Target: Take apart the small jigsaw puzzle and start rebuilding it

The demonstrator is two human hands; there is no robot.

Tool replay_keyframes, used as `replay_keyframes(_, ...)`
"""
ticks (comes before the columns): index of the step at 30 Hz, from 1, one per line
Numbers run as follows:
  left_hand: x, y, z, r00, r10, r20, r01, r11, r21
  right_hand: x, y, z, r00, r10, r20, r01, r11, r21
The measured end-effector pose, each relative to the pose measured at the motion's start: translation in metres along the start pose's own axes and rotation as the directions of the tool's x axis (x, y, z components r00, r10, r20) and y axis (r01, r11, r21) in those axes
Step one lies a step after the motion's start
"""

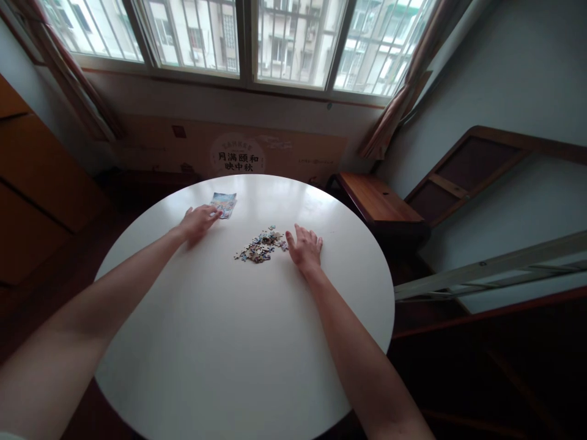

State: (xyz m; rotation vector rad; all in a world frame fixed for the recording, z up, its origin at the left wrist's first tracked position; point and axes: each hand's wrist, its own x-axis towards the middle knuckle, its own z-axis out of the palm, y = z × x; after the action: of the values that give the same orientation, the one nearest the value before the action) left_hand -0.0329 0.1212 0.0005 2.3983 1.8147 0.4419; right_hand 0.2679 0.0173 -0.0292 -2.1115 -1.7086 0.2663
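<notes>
A heap of small jigsaw puzzle pieces (260, 248) lies on the white round table (220, 342). Just right of the heap, my right hand (305, 248) rests with fingers spread and nothing in it. My left hand (200, 221) reaches over the table's far left part, fingers stretched out. Its fingertips are at the lower left edge of a colourful picture sheet (224, 203); I cannot tell whether they press on it. The sheet lies flat, beyond and left of the pieces.
Behind the table, a long printed box (293, 146) stands under the barred windows (293, 43). A wooden bench (376, 197) is at the far right, near a leaning wooden frame (458, 177). Orange-brown cabinets (36, 183) stand at the left.
</notes>
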Motion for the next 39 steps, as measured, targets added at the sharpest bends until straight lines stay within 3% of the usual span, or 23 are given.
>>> replay_keyframes(4,-0.038,-0.031,-0.012,0.999,-0.031,-0.008,0.031,0.999,0.042,0.000,0.000,-0.001,1.000,-0.013,-0.023,0.013,1.000,-0.014)
replay_keyframes(8,-0.057,-0.037,-0.011,1.000,0.021,-0.010,-0.020,0.998,0.064,0.000,-0.004,0.001,0.993,-0.099,-0.063,0.097,0.995,-0.020)
replay_keyframes(10,-0.062,-0.027,-0.004,0.981,0.191,0.034,-0.193,0.979,0.071,0.000,-0.008,0.004,0.982,-0.183,-0.044,0.183,0.983,-0.003)
replay_keyframes(12,-0.066,-0.009,0.008,0.923,0.366,0.121,-0.370,0.929,0.017,-0.002,-0.012,0.006,0.969,-0.247,0.016,0.247,0.969,0.010)
replay_keyframes(15,-0.065,0.027,0.029,0.840,0.501,0.210,-0.500,0.864,-0.063,-0.005,-0.015,0.006,0.954,-0.280,0.108,0.283,0.959,-0.012)
replay_keyframes(21,-0.039,0.084,0.057,0.837,0.528,0.146,-0.508,0.848,-0.155,-0.009,-0.014,0.006,0.906,-0.335,0.259,0.371,0.923,-0.103)
replay_keyframes(25,-0.015,0.103,0.065,0.827,0.551,0.112,-0.525,0.828,-0.196,-0.005,-0.010,0.007,0.924,-0.322,0.208,0.333,0.943,-0.021)
replay_keyframes(29,0.002,0.112,0.070,0.860,0.494,0.124,-0.462,0.859,-0.221,-0.002,-0.009,0.006,0.963,-0.263,0.055,0.257,0.962,0.094)
replay_keyframes(32,0.006,0.113,0.072,0.836,0.516,0.185,-0.470,0.849,-0.242,-0.002,-0.008,0.003,0.970,-0.241,0.006,0.238,0.960,0.148)
replay_keyframes(35,0.000,0.111,0.068,0.801,0.575,0.164,-0.510,0.800,-0.316,-0.003,-0.008,0.001,0.972,-0.233,0.001,0.229,0.956,0.181)
replay_keyframes(39,-0.013,0.104,0.059,0.785,0.594,0.177,-0.505,0.778,-0.374,-0.003,-0.006,0.000,0.974,-0.226,-0.004,0.222,0.955,0.197)
